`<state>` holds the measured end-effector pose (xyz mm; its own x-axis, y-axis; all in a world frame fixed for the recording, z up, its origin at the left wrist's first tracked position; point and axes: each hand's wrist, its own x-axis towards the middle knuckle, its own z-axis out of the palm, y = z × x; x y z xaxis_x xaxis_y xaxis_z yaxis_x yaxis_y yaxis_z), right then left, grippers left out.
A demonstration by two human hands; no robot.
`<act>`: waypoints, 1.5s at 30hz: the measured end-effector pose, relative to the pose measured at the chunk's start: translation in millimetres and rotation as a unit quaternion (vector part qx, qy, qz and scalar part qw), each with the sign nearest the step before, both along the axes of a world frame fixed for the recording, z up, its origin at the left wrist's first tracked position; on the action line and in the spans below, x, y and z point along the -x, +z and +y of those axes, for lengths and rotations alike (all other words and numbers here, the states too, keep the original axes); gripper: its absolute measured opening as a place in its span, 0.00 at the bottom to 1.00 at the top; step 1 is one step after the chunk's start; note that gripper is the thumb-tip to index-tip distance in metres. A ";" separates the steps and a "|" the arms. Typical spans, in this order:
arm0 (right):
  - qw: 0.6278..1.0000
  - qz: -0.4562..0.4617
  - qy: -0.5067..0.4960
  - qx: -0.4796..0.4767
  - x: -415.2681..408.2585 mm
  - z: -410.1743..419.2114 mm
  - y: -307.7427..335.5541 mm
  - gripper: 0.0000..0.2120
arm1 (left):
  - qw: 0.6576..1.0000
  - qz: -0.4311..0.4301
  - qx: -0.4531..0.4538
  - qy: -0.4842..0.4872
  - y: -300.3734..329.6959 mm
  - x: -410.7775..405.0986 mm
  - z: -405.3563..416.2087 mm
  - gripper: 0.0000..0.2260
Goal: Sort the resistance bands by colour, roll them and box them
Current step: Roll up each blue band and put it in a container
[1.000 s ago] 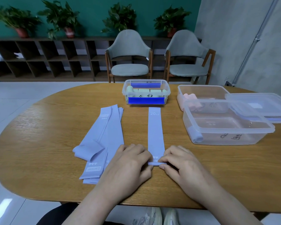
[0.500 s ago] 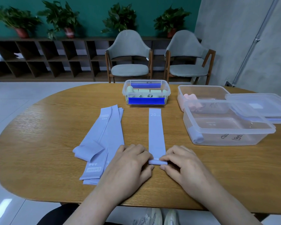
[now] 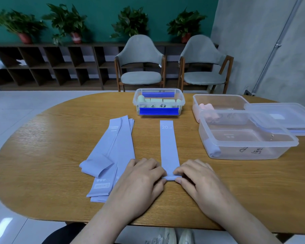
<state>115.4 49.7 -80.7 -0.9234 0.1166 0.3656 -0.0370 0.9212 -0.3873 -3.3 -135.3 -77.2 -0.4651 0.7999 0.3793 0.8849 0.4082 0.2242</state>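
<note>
Head view: wooden counter (image 3: pixel 42 155); clear box (image 3: pixel 245 148) toward right edge w/ one rolled lilac band inside; pile of lilac bands (image 3: pixel 111 152) left of centre; single lilac band (image 3: pixel 168 147) flat mid-counter, near end rolled; left hand (image 3: pixel 141 180) & right hand (image 3: pixel 199 180) fingers curled, pinching that roll by near edge.

This looks like an office or meeting room. An oval wooden table (image 3: pixel 42 155) stands on a pale tiled floor (image 3: pixel 16 106). Two grey upholstered chairs (image 3: pixel 141 67) sit at its far side, before low dark cubby shelving (image 3: pixel 51 67) topped with potted plants (image 3: pixel 67 23) against a teal wall (image 3: pixel 99 13).
</note>
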 end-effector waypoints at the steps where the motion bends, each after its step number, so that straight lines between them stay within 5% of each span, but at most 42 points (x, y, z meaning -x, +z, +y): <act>1: 1.000 0.002 0.002 0.000 -0.3 0.3 -0.2 0.12 | 1.000 0.001 -0.001 0.000 -0.4 0.1 0.3 0.08; 8: 1.000 0.002 -0.010 0.000 1.0 3.2 -3.4 0.04 | 1.000 0.000 0.010 0.004 -0.4 0.9 0.8 0.10; 26: 1.000 -0.013 -0.011 -0.008 1.7 0.4 -0.5 0.18 | 1.000 -0.001 0.016 0.009 -0.6 0.9 1.0 0.09; 33: 1.000 -0.012 -0.005 -0.002 -0.4 2.1 -0.6 0.07 | 1.000 0.002 0.009 0.009 -1.9 0.7 1.7 0.13; 41: 1.000 -0.011 -0.009 -0.015 -0.2 0.8 -0.9 0.17 | 1.000 0.000 0.007 0.001 -2.1 1.2 0.7 0.08; 45: 1.000 -0.020 -0.014 -0.002 -1.2 2.5 0.4 0.11 | 1.000 0.002 0.004 0.004 -2.6 1.1 0.8 0.09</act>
